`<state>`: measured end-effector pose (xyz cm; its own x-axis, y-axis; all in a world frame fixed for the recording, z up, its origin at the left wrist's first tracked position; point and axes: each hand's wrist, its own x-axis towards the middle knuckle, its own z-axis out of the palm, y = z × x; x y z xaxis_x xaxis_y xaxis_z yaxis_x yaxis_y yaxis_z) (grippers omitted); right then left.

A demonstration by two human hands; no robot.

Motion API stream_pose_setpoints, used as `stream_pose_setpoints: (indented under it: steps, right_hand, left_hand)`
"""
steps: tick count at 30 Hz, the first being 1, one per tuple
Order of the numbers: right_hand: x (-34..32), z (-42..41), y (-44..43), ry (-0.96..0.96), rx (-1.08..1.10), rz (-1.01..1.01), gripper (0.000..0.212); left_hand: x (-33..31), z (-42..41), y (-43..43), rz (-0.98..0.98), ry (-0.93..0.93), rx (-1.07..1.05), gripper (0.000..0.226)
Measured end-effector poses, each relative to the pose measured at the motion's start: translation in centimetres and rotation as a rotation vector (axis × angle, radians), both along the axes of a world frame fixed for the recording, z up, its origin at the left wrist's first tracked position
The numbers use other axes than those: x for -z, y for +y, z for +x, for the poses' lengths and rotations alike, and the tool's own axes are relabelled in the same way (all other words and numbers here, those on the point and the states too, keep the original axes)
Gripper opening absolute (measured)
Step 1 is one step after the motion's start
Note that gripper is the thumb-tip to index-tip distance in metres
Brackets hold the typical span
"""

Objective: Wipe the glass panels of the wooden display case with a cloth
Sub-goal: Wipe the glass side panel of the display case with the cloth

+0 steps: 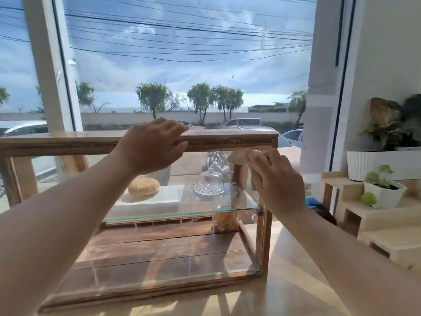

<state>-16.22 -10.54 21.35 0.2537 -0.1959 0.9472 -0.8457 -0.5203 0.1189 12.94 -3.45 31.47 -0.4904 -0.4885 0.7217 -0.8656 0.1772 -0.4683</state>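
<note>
A wooden display case point(234, 139) with glass panels stands on a light wooden counter before a large window. My left hand point(152, 145) rests flat over its top front rail, fingers spread, holding nothing. My right hand point(276, 181) presses a pale beige cloth point(239, 156) against the upper right corner of the front glass, just under the top rail. Only a small bunch of the cloth shows past my fingers. Inside, a glass shelf point(177, 216) carries a glass cloche point(210, 182) and a round sponge-like loaf point(143, 186).
Pale wooden step shelves point(373, 215) stand at the right with a small white potted plant point(385, 190) and a larger white planter point(373, 164). A blue object point(313, 202) lies behind the case's right end. The counter point(291, 281) runs in front.
</note>
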Motion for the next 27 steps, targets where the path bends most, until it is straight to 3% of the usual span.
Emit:
stream_pose_setpoints:
  steps: [8, 12, 19, 27]
  right_hand:
    - [0.1, -0.5, -2.5, 0.026, 0.021, -0.071, 0.039]
    - [0.9, -0.1, -3.2, 0.022, 0.042, -0.094, 0.027]
    - [1.8, 0.2, -3.5, -0.025, 0.059, -0.095, 0.025]
    - [0.9, 0.7, -3.2, -0.084, 0.047, -0.115, 0.02]
  left_hand:
    - [0.1, 2.6, -1.4, -0.034, 0.048, -0.051, 0.065]
    - [0.7, 2.8, -1.8, -0.113, 0.063, -0.058, 0.057]
    - [0.7, 2.7, -1.8, -0.093, 0.063, -0.087, 0.078]
    - [0.8, 2.7, -2.0, -0.101, 0.059, -0.127, 0.075]
